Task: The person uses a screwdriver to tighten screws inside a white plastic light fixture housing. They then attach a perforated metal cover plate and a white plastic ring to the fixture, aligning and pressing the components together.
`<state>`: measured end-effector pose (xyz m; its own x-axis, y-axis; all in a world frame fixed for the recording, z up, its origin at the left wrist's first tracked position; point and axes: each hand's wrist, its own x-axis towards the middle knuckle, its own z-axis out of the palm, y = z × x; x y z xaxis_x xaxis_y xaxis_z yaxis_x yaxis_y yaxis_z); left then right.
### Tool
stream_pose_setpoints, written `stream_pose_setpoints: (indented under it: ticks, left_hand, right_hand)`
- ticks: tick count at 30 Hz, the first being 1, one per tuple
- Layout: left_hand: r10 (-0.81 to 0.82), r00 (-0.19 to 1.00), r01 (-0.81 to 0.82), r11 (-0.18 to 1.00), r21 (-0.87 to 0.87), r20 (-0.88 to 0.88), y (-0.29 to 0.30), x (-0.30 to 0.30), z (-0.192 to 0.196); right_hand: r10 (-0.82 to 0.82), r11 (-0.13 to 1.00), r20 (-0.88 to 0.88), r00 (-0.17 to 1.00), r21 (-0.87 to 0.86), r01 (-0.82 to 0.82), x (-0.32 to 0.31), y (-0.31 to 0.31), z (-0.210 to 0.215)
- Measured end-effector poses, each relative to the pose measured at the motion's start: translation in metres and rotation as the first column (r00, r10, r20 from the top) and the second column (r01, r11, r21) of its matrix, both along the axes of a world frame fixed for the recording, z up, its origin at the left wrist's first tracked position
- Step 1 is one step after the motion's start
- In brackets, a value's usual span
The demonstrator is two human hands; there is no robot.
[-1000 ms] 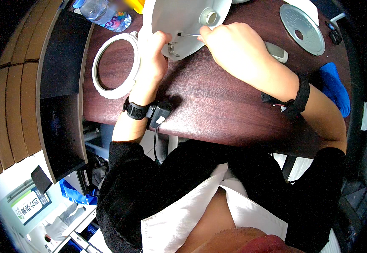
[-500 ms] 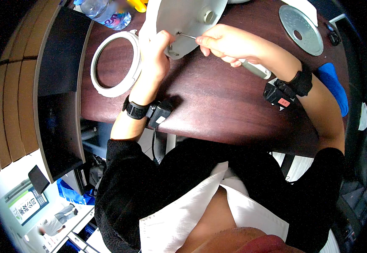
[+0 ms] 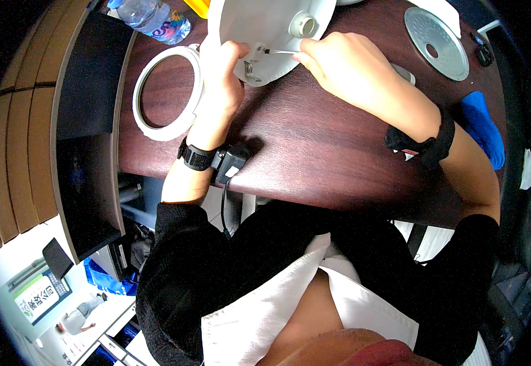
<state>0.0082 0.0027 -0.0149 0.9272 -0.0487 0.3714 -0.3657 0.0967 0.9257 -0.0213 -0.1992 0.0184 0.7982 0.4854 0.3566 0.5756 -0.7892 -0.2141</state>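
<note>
In the upper middle of the frame, a white bowl-shaped housing [image 3: 247, 21] is held above the surface [image 3: 314, 152], its hollow side facing the viewer. The left hand [image 3: 224, 79] grasps its left edge, thumb laid along the rim, the other fingers mostly hidden. The right hand [image 3: 348, 64], right of the housing, is closed around a slender metal rod [image 3: 283, 52], which points left toward a dark spot inside the housing; whether the tip touches cannot be told. A pale rounded end [image 3: 404, 73] shows behind the right wrist. Inside the housing, a short round collar [image 3: 303, 25] stands out near the right side.

Just left of the left hand, a white ring [image 3: 157, 132] lies on the surface. A clear bottle [image 3: 158, 24] lies at the upper left, a perforated metal disc [image 3: 445, 36] at the upper right, and a blue cloth [image 3: 484, 131] near the right edge.
</note>
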Motion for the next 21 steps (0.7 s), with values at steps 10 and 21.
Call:
stream_pose_setpoints:
  ticks: [10, 21]
  left_hand:
    - [-0.043, 0.998, 0.036, 0.984, 0.175, 0.038, -0.007, -0.008, 0.019]
    - [-0.027, 1.0, 0.027, 0.995, 0.094, 0.001, -0.005, -0.009, 0.007]
  right_hand:
    - [0.008, 1.0, 0.033, 0.999, 0.003, -0.008, 0.003, 0.005, -0.001]
    - [0.206, 0.927, -0.463, 0.862, 0.375, -0.02, 0.026, 0.002, -0.026]
